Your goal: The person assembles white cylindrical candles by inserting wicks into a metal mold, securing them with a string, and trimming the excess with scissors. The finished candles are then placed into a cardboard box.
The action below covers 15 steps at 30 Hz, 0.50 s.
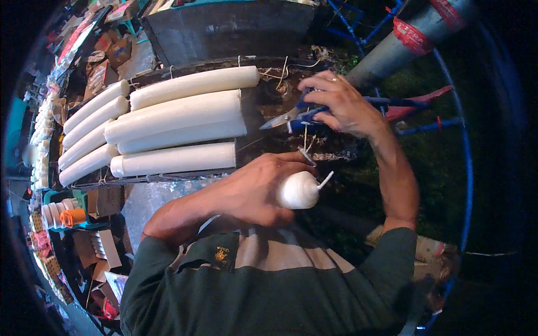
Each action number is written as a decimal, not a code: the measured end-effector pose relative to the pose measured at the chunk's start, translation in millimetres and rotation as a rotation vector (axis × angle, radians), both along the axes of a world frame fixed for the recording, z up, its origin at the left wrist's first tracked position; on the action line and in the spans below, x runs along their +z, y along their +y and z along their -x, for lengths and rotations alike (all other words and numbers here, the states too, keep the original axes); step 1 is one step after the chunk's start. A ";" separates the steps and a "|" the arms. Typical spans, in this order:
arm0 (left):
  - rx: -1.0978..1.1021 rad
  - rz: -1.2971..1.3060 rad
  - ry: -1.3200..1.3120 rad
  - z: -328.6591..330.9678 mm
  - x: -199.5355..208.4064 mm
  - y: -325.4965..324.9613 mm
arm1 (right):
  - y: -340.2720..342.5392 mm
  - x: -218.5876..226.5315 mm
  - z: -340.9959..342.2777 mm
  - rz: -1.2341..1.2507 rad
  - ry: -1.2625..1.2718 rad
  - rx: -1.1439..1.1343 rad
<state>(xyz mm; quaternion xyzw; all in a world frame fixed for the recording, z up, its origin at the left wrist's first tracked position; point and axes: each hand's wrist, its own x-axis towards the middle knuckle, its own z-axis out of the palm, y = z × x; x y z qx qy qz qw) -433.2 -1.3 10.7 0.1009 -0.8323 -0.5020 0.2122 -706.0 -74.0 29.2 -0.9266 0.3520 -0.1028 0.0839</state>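
My left hand [260, 187] is wrapped round a thick white candle [297, 191], its rounded top toward the right and a short wick [326, 180] sticking out. A thin pale string [306, 136] shows just beyond the left fingertips; whether they pinch it I cannot tell. My right hand [348, 106] grips blue-handled scissors [283, 120], with the blades pointing left, above and apart from the held candle. Left of the scissors, several long white candles [179, 129] lie side by side on the dark worktable [266, 137], some with wicks trailing at their ends.
A dark metal box [230, 33] stands behind the worktable. At the upper right, a thick grey pipe [386, 53] slants in near blue metal bars [460, 168]. Cardboard boxes [106, 249] and an orange cup [73, 217] are at the left.
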 end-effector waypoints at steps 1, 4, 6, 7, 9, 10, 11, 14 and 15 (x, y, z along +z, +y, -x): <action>-0.019 -0.043 -0.030 1.5 5.3 0.6 | -0.9 -2.4 -10.4 0.029 0.006 0.005; 0.039 -0.043 -0.014 -2.7 19.9 3.4 | 9.1 5.4 -25.0 0.293 -0.027 -0.006; 0.105 0.003 0.002 -7.0 25.4 3.6 | 31.3 12.8 -23.2 -0.109 -0.299 0.190; 0.143 0.020 -0.017 -10.4 28.9 5.7 | 49.4 5.2 -26.6 -0.241 -0.406 0.137; 0.136 -0.066 -0.069 -14.7 46.5 2.4 | 86.9 -8.3 -33.2 -0.489 -0.657 0.028; 0.195 0.038 -0.041 -17.3 54.8 3.9 | 93.4 -0.4 -36.6 -0.466 -0.666 -0.072; 0.253 0.142 -0.015 -20.9 63.6 5.6 | 96.9 7.8 -41.1 -0.447 -0.672 -0.166; 0.187 0.628 -0.083 -24.7 117.8 -24.5 | 104.9 -5.9 5.6 -0.237 -0.677 -0.174; 0.253 0.713 -0.187 -36.2 126.6 -25.2 | 88.0 -13.1 -2.4 -0.061 -0.608 -0.062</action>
